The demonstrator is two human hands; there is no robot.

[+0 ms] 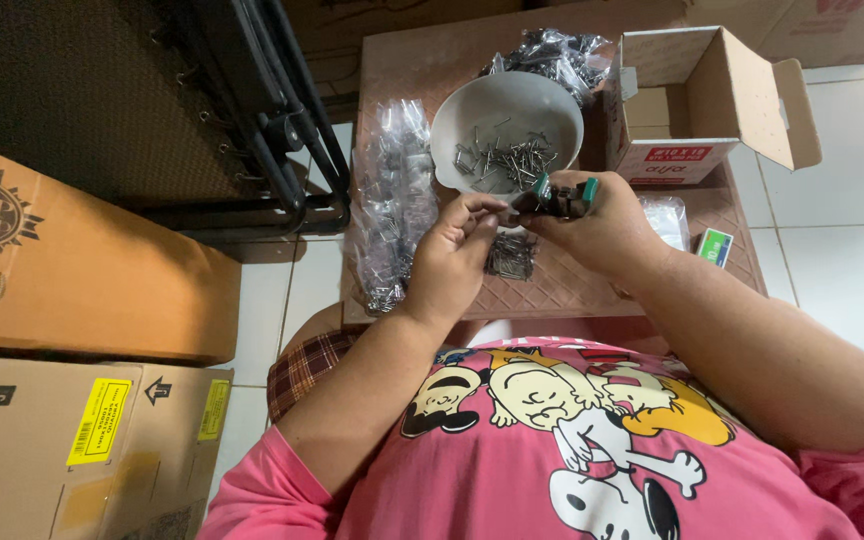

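Bowl (508,120), grey and round, stands on a small brown table (592,285) and holds loose metal pins; behind it lies a heap of clear packets (552,52), and an open cardboard box (697,105) stands to its right. More clear bags (392,200) of metal parts lie along the table's left edge, and a small pile of pins (510,255) lies below the hands. Right hand (602,225) is clenched around a small dark tool with a green tip (557,197), held just in front of the bowl. Left hand (452,255) pinches at the tool's near end with thumb and fingertips
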